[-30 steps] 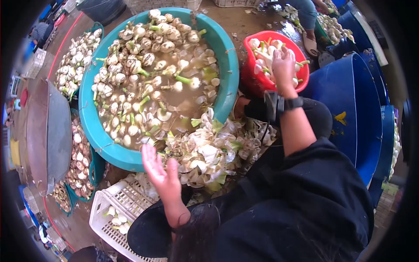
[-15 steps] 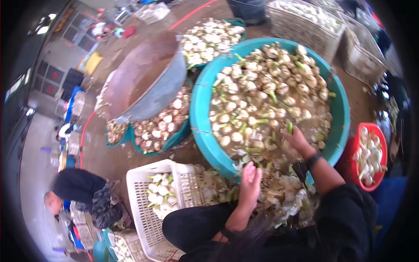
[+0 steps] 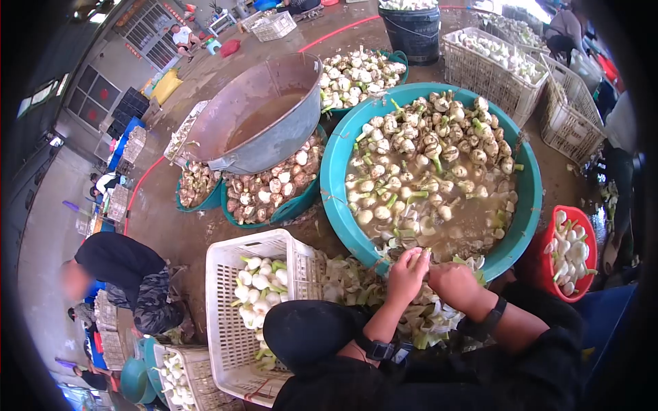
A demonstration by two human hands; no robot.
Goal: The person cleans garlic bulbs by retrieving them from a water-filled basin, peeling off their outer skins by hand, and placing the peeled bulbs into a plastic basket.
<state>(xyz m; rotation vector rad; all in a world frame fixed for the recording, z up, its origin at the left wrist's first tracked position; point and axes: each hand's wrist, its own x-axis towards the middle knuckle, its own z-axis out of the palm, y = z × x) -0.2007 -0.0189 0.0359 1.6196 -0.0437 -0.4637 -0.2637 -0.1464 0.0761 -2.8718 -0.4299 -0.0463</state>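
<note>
My left hand and my right hand meet over the near rim of a large turquoise tub. Both are closed around a garlic bulb, mostly hidden by the fingers; a bit of green stem shows at my left fingertips. Muddy water fills the tub's near part, with several garlic bulbs floating in it and browner ones heaped at the far side. Stripped outer skins lie in a pile below my hands. Left of my knee, a white plastic crate holds clean white bulbs.
A red basket of white bulbs stands at the right. A large metal basin rests tilted on tubs of unpeeled bulbs. A black bucket and crates stand beyond. A person in dark clothes bends at the left.
My right hand has drawn back from the tub's water with a green-stemmed bulb and joined my left hand. My left hand has gone from open to closed. The view has shifted slightly.
</note>
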